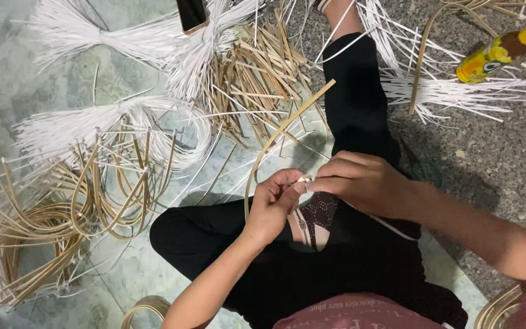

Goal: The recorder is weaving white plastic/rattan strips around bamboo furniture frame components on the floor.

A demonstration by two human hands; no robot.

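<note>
Seated on the floor, legs in black trousers [312, 256], you pinch a long tan cane strip [275, 137] between both hands just above your lap. Your left hand [273, 207] is clenched around the strip's lower end, thumb and fingers pressed on it. Your right hand [360, 180] closes over the same spot from 3 o'clock, its fingertips [310, 184] meeting the left hand's at a small pale piece that is too small to tell apart from the strip. Both hands grasp; neither is released.

From the hands the cane strip drops a little along the left wrist, then bows up toward 12 o'clock and ends near 1 o'clock, above your outstretched leg.

At 9 o'clock from the hands, a tangle of bent cane loops [62, 207] lies on the pale tiled floor [7, 73]. Bundles of thin white strips [92, 119] fan out at 10 and 11 o'clock, with a pile of straight tan splints [257, 73] at 12 o'clock. A dark phone [191, 14] rests on the white strips at the top edge. At 2 o'clock, well apart from the hands, a yellow-capped bottle [499, 53] lies on grey speckled ground [494, 158] beside more white strips [452, 91].
</note>
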